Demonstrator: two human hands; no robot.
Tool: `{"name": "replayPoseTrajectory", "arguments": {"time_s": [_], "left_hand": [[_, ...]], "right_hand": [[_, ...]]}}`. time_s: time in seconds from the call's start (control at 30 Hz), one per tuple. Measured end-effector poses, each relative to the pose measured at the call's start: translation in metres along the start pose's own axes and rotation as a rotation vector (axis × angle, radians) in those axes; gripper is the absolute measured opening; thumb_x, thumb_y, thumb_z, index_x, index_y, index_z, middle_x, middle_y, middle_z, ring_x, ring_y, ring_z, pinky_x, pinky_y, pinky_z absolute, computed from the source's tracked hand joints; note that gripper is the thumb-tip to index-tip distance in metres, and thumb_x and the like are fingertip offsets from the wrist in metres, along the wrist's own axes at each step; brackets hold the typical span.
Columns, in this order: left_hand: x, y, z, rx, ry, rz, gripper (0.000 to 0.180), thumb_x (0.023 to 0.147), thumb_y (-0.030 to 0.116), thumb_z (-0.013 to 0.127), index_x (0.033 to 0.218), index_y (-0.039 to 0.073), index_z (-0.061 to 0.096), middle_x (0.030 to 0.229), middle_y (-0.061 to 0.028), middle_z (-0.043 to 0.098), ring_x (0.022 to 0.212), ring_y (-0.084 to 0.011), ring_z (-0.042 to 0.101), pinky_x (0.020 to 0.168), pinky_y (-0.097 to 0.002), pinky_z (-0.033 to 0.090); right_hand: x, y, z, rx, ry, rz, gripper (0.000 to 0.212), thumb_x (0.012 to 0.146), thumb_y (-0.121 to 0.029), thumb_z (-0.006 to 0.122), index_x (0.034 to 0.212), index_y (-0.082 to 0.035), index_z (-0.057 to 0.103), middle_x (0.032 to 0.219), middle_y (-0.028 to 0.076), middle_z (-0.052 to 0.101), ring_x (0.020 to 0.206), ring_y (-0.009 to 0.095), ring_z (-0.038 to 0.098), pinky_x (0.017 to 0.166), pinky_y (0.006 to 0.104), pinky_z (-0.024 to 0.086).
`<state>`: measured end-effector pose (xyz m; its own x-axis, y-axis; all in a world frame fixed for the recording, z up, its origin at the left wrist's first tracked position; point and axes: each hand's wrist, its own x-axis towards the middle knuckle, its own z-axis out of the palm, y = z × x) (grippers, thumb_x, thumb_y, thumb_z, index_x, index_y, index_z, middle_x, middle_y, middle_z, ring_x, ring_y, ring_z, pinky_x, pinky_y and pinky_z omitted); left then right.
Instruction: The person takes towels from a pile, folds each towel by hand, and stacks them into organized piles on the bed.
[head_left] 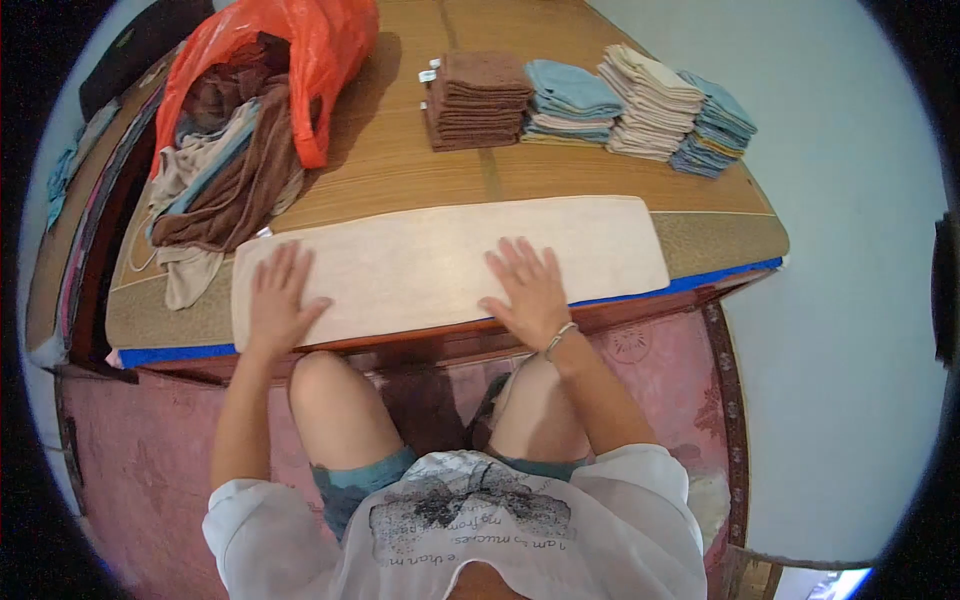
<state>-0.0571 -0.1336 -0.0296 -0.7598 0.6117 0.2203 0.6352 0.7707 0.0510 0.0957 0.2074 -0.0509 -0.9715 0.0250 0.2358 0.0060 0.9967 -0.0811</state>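
A long cream towel (400, 260) lies spread flat along the near edge of the mat-covered surface. My left hand (283, 300) rests on its left end, palm down with the fingers spread. Right of the middle, my right hand (530, 290) lies flat on the same cloth near its front edge, fingers apart, a bracelet on the wrist. Neither hand grips anything.
At the back stand folded stacks: brown towels (480, 100), blue cloths (570, 95), cream cloths (652, 105) and more blue cloths (715, 125). On the left, a red plastic bag (335, 60) spills a heap of brown cloth (235, 190). A pale wall (840, 300) borders the right side.
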Motion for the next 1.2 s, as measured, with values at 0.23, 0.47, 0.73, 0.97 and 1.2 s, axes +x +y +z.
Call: {"name": "replayPoseTrajectory", "arguments": {"time_s": [0.23, 0.47, 0.73, 0.97, 1.2], "left_hand": [[0.004, -0.031, -0.009, 0.025, 0.048, -0.073, 0.066, 0.084, 0.042, 0.053, 0.138, 0.009, 0.035, 0.146, -0.0129, 0.026, 0.136, -0.0301, 0.02, 0.11, -0.0473, 0.011], [0.017, 0.009, -0.023, 0.143, -0.057, -0.213, 0.068, 0.083, 0.045, 0.054, 0.137, 0.008, 0.035, 0.144, -0.0154, 0.029, 0.135, -0.0303, 0.022, 0.11, -0.0497, 0.01], [0.044, 0.055, 0.006, -0.095, 0.023, 0.113, 0.066, 0.082, 0.048, 0.054, 0.134, 0.01, 0.042, 0.142, -0.0166, 0.033, 0.134, -0.031, 0.024, 0.109, -0.0493, 0.012], [0.038, 0.023, 0.003, -0.052, 0.047, 0.002, 0.065, 0.082, 0.048, 0.054, 0.133, 0.01, 0.042, 0.142, -0.0153, 0.032, 0.135, -0.0307, 0.023, 0.11, -0.0476, 0.011], [0.018, -0.032, 0.002, 0.054, 0.104, -0.13, 0.063, 0.084, 0.048, 0.051, 0.135, 0.012, 0.041, 0.143, -0.0173, 0.031, 0.134, -0.0323, 0.024, 0.109, -0.048, 0.011]], "right_hand": [[-0.049, 0.142, -0.009, -0.133, 0.096, 0.378, 0.062, 0.087, -0.051, 0.046, 0.137, -0.016, 0.038, 0.146, 0.009, 0.029, 0.136, 0.029, 0.02, 0.107, 0.0571, 0.008], [-0.029, 0.163, -0.031, -0.178, 0.026, 0.665, 0.06, 0.088, -0.05, 0.045, 0.137, -0.016, 0.037, 0.146, 0.01, 0.028, 0.136, 0.029, 0.02, 0.106, 0.0575, 0.009], [0.021, 0.128, -0.005, -0.072, 0.042, 0.28, 0.064, 0.087, -0.054, 0.044, 0.137, -0.015, 0.038, 0.146, 0.012, 0.028, 0.136, 0.031, 0.021, 0.107, 0.0548, 0.011], [0.03, 0.159, -0.015, -0.082, -0.031, 0.367, 0.069, 0.086, -0.057, 0.042, 0.139, -0.014, 0.034, 0.148, 0.01, 0.024, 0.138, 0.028, 0.016, 0.109, 0.0518, 0.008], [0.033, 0.165, -0.008, -0.078, 0.029, 0.312, 0.066, 0.086, -0.055, 0.044, 0.139, -0.016, 0.035, 0.148, 0.009, 0.025, 0.138, 0.028, 0.016, 0.109, 0.0517, 0.008]]}}
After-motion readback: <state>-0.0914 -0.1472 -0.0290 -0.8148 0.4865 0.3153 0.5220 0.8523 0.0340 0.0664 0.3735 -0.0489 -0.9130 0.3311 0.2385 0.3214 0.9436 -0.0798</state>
